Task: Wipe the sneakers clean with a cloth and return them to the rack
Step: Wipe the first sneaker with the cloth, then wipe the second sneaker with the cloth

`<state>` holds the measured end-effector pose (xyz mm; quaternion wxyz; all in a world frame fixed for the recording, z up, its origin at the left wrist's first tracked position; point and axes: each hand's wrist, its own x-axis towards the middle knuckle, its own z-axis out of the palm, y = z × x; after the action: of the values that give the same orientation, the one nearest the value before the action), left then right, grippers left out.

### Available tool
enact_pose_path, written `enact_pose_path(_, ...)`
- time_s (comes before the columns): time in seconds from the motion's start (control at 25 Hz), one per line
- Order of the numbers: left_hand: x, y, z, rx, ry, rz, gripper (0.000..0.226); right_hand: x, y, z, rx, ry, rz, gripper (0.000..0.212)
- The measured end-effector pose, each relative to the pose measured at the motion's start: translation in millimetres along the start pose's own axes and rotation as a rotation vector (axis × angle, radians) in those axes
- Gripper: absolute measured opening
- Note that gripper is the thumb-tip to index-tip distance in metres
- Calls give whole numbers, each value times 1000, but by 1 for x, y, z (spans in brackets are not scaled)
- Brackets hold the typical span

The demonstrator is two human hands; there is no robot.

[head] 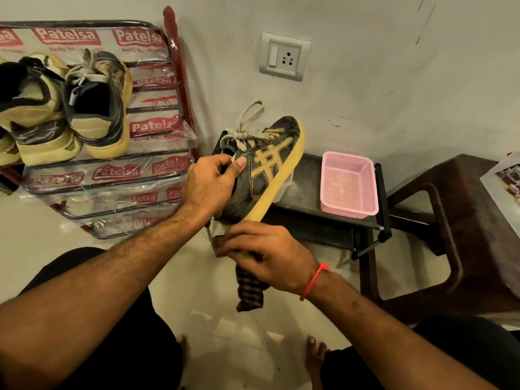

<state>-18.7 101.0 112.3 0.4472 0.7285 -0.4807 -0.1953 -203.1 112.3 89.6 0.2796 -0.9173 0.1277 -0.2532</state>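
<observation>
Pale tiled floor [230, 327] below; left hand [209, 187] gripped the black leather sneaker [261, 175], toe toward 1 o'clock, right hand [270, 256] clutching the checked cloth [249, 288] at its heel, 6 o'clock.

Both forearms reach forward. The left hand [209, 187] grips a sneaker [264, 170] at its collar; the right hand [270, 256] clutches a cloth [249, 288] below it.

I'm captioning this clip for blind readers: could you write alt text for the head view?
A person's left hand holds a black leather sneaker with tan stripes by its collar while the right hand presses a checked cloth to its heel; two worn sneakers sit on a red metal rack.
</observation>
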Motion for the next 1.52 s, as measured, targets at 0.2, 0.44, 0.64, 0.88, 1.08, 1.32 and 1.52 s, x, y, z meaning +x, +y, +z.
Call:
enact_pose_path(0.2,0,3,-28,117,144,30,46,13,16,-35,181,495,316,18)
enact_pose_path(0.44,-12,15,-91,236,298,44,36,32,21,-57,1149,904,698,34)
enact_pose_path(0.64,-1,17,-148,362,491,-103,40,49,6,-52,1416,828,661,49)
enact_pose_path(0.88,49,-3,-147,427,560,-325,34,81,1,-39,1469,777,569,54)
enact_pose_path(1.08,98,1,-126,441,532,-413,34,111,1,-16,1490,772,590,70)
enact_pose_path(1.32,156,5,-94,540,394,-525,33,134,25,-8,1532,848,596,74)
enact_pose_path(1.52,175,-10,-68,618,297,-494,50,138,46,-8,1502,880,608,71)
